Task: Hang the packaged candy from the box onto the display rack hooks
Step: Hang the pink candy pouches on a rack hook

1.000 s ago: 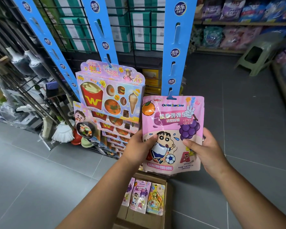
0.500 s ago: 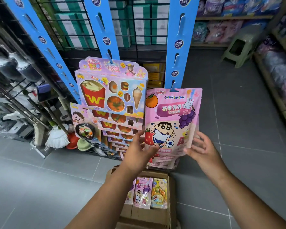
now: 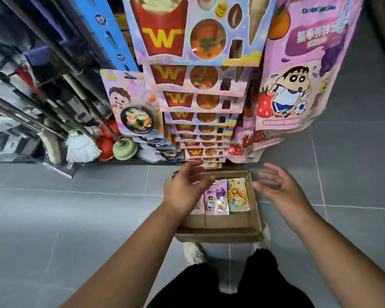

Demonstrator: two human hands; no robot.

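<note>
With a pink candy pouch (image 3: 298,70) hung on the rack (image 3: 107,34) at upper right and the cardboard box (image 3: 218,237) on the floor (image 3: 53,218) below, left hand (image 3: 185,190) and right hand (image 3: 282,192) both spread, holding nothing; risk of dragging out a neighbour from the tight-packed candy packets (image 3: 216,200) inside, tops and long axis pointing toward the rack.

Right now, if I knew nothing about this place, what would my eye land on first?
The big pink candy bag with the cartoon boy hangs at the upper right, and beside it, in the middle, runs a column of packs printed with red fry cartons. Below them stands an open cardboard box with more candy packets inside. The left hand and right hand hover over it, fingers spread, holding nothing.
</note>
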